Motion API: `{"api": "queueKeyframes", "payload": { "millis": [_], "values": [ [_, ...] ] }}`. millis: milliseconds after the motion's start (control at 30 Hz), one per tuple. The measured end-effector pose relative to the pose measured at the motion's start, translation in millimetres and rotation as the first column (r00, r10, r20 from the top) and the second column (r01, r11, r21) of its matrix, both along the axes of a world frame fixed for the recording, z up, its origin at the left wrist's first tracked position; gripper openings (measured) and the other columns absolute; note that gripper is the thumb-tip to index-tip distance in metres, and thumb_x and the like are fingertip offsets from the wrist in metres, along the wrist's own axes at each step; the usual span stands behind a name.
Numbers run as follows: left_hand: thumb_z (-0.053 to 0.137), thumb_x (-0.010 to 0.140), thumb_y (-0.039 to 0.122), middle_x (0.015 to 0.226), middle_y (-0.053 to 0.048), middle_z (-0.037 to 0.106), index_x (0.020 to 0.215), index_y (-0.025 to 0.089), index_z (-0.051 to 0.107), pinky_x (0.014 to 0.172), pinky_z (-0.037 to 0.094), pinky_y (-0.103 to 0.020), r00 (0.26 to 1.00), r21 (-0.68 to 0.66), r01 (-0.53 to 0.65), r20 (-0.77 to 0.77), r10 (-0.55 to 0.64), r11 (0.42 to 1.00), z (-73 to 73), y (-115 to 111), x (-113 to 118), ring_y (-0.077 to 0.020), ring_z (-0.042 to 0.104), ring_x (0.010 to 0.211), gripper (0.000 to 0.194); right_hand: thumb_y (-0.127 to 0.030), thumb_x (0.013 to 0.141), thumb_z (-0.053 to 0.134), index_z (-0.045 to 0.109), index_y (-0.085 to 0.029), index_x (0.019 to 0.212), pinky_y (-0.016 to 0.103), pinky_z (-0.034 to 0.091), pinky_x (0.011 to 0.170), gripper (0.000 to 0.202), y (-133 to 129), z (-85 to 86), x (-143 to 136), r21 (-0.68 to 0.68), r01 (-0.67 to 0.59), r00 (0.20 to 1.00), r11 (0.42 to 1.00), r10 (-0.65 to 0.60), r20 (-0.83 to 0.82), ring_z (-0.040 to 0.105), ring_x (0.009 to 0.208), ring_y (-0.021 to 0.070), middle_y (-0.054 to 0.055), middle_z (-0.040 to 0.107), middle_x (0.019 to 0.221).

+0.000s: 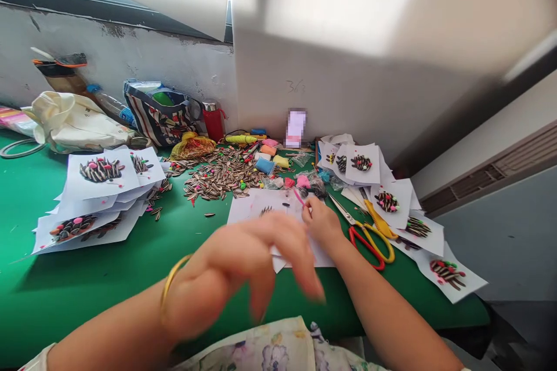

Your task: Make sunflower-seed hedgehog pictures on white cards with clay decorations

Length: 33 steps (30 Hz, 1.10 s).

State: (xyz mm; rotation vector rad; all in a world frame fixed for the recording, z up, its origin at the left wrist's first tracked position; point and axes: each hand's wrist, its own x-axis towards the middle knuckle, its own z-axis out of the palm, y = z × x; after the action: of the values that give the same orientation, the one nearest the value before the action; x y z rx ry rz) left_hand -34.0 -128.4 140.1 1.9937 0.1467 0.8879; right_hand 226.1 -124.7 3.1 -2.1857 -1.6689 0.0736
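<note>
My left hand [248, 266], with a gold bangle [171, 285] at its wrist, is raised over the front edge of the green table. Its fingers droop apart, slightly blurred, and nothing shows between them. A thin pink stick [299, 197] is pinched in my right hand [321, 221], which rests over a white paper sheet [239, 207]. On that sheet lie a few sunflower seeds [266, 210], and my left hand hides much of its lower part. Just right of my right hand are scissors [366, 237] with red and yellow handles.
A heap of striped seeds [217, 177] spreads behind the sheet, near coloured clay packs [265, 166]. Papers with seed figures are stacked at left [93, 191] and right [400, 203]. Bags [159, 116], a red bottle [213, 120] and a blurred-out phone [296, 127] stand along the wall.
</note>
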Motion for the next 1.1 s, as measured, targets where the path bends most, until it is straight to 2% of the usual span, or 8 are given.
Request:
{"api": "queueKeyframes", "payload": {
  "millis": [33, 100, 167, 267, 367, 500, 667, 1100],
  "values": [
    [0.035, 0.097, 0.056, 0.096, -0.004, 0.072, 0.068, 0.023, 0.063, 0.093, 0.050, -0.040, 0.999, 0.056, -0.029, -0.027, 0.030, 0.998, -3.3, 16, 10, -0.0211, 0.065, 0.094, 0.052, -0.022, 0.089, 0.046, 0.058, -0.019, 0.088, 0.027, 0.026, 0.059, 0.012, -1, 0.6, 2, 0.019, 0.006, 1.000, 1.000, -0.006, 0.015, 0.053, 0.068, 0.0164, 0.004, 0.064, 0.080],
    [0.050, 0.095, 0.042, 0.103, -0.006, 0.070, 0.084, 0.021, 0.067, 0.095, 0.048, -0.036, 0.961, 0.213, -0.203, -0.145, 0.237, 0.956, -19.3, 50, 29, -0.0199, 0.063, 0.100, 0.030, -0.022, 0.088, 0.046, 0.059, -0.020, 0.088, 0.027, 0.028, 0.060, 0.013, -4, 1.3, 1, 0.024, -0.001, 1.000, 1.000, 0.001, -0.002, 0.054, 0.068, 0.0167, 0.003, 0.064, 0.080],
    [0.054, 0.093, 0.031, 0.103, -0.005, 0.070, 0.093, 0.021, 0.070, 0.096, 0.046, -0.035, 0.839, 0.391, -0.267, -0.355, 0.412, 0.881, -44.5, 79, 47, -0.0206, 0.062, 0.102, 0.019, -0.020, 0.087, 0.045, 0.061, -0.021, 0.095, 0.026, 0.030, 0.060, 0.017, -7, 0.9, -3, 0.002, -0.020, 0.998, 1.000, 0.020, -0.064, 0.055, 0.068, 0.0165, 0.002, 0.065, 0.079],
    [0.056, 0.090, 0.024, 0.103, -0.005, 0.070, 0.101, 0.022, 0.073, 0.093, 0.047, -0.031, 0.614, 0.545, -0.141, -0.606, 0.505, 0.826, -82.1, 109, 73, -0.0211, 0.064, 0.101, 0.020, -0.017, 0.086, 0.044, 0.061, -0.022, 0.113, 0.025, 0.035, 0.063, 0.032, -9, -1.4, -11, 0.012, -0.047, 0.990, 0.999, 0.048, -0.134, 0.059, 0.073, 0.0168, 0.002, 0.069, 0.086],
    [0.056, 0.089, 0.024, 0.103, -0.006, 0.070, 0.100, 0.025, 0.075, 0.090, 0.048, -0.032, 0.570, 0.570, -0.098, -0.640, 0.516, 0.816, -101.6, 121, 94, -0.0227, 0.064, 0.101, 0.023, -0.015, 0.085, 0.044, 0.061, -0.022, 0.118, 0.025, 0.038, 0.069, 0.038, -10, -4.4, -14, 0.039, -0.068, 0.988, 0.997, 0.073, -0.135, 0.062, 0.082, 0.0183, 0.004, 0.070, 0.095],
    [0.058, 0.084, 0.021, 0.100, -0.008, 0.070, 0.096, 0.025, 0.077, 0.088, 0.048, -0.034, 0.511, 0.589, -0.063, -0.674, 0.533, 0.806, -103.9, 122, 110, -0.0247, 0.065, 0.097, 0.023, -0.016, 0.085, 0.044, 0.063, -0.021, 0.119, 0.026, 0.040, 0.072, 0.039, -10, -6.7, -15, 0.017, -0.070, 0.992, 0.997, 0.071, -0.106, 0.063, 0.086, 0.0199, 0.005, 0.071, 0.098],
    [0.053, 0.086, 0.022, 0.097, -0.010, 0.071, 0.094, 0.022, 0.077, 0.086, 0.048, -0.036, 0.464, 0.606, -0.062, -0.686, 0.560, 0.793, -105.2, 120, 112, -0.0258, 0.066, 0.094, 0.026, -0.015, 0.086, 0.043, 0.063, -0.020, 0.120, 0.027, 0.040, 0.073, 0.040, -9, -7.1, -19, -0.003, -0.119, 0.992, 0.993, 0.119, -0.028, 0.063, 0.086, 0.0202, 0.007, 0.072, 0.099],
    [0.055, 0.086, 0.028, 0.098, -0.010, 0.073, 0.092, 0.023, 0.077, 0.086, 0.049, -0.033, 0.446, 0.581, -0.105, -0.698, 0.561, 0.807, -112.9, 123, 114, -0.0245, 0.067, 0.093, 0.024, -0.016, 0.088, 0.043, 0.060, -0.018, 0.124, 0.030, 0.042, 0.074, 0.039, -5, -9.3, -28, -0.127, -0.155, 0.976, 0.980, 0.172, 0.137, 0.065, 0.091, 0.0225, 0.009, 0.072, 0.102]
  ]
}}
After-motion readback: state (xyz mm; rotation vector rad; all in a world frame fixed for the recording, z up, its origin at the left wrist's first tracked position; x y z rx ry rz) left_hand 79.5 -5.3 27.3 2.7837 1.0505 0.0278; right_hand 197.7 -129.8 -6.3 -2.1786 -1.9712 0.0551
